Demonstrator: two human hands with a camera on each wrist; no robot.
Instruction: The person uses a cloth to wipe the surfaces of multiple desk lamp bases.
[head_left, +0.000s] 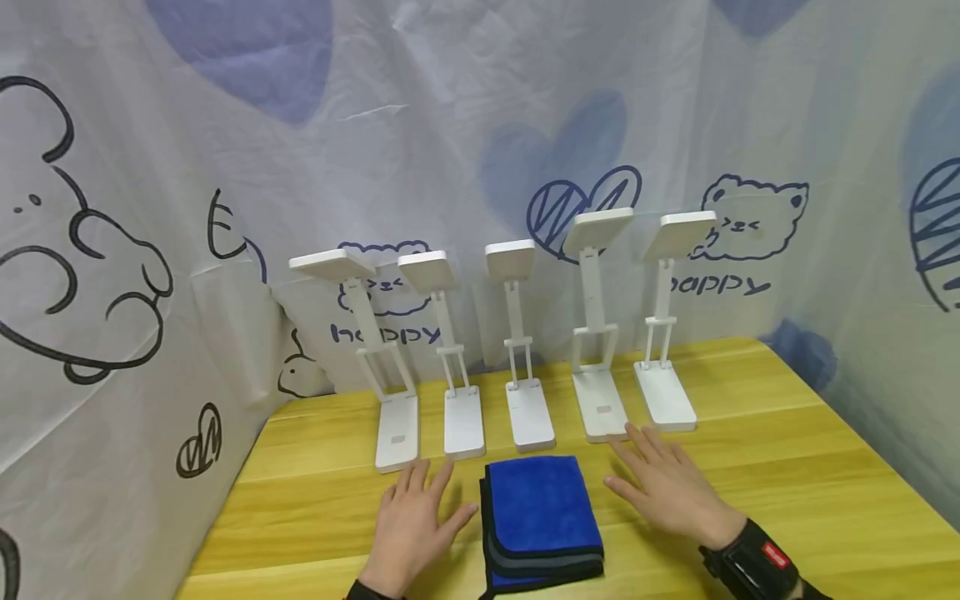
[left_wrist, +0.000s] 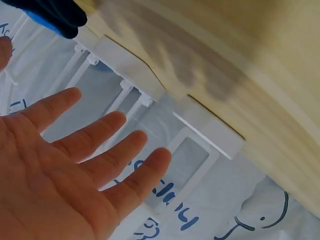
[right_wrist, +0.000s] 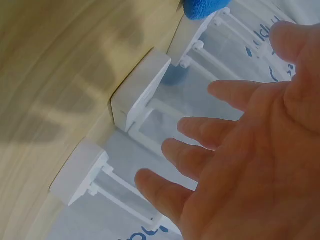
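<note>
Between my two hands lies a folded blue cloth with black edging, flat on the wooden table. My left hand hovers left of it, palm down, fingers straight and spread, holding nothing. To the cloth's right, my right hand is spread the same way, also holding nothing. Its fingertips appear close to the base of a white folding desk lamp; whether they touch cannot be told from the head view. Both wrist views show the spread fingers, with lamp bases beyond them.
Several white desk lamps stand unfolded in a row along the back of the table, among them a leftmost lamp, a middle lamp and a rightmost lamp. A printed white curtain hangs behind and at both sides.
</note>
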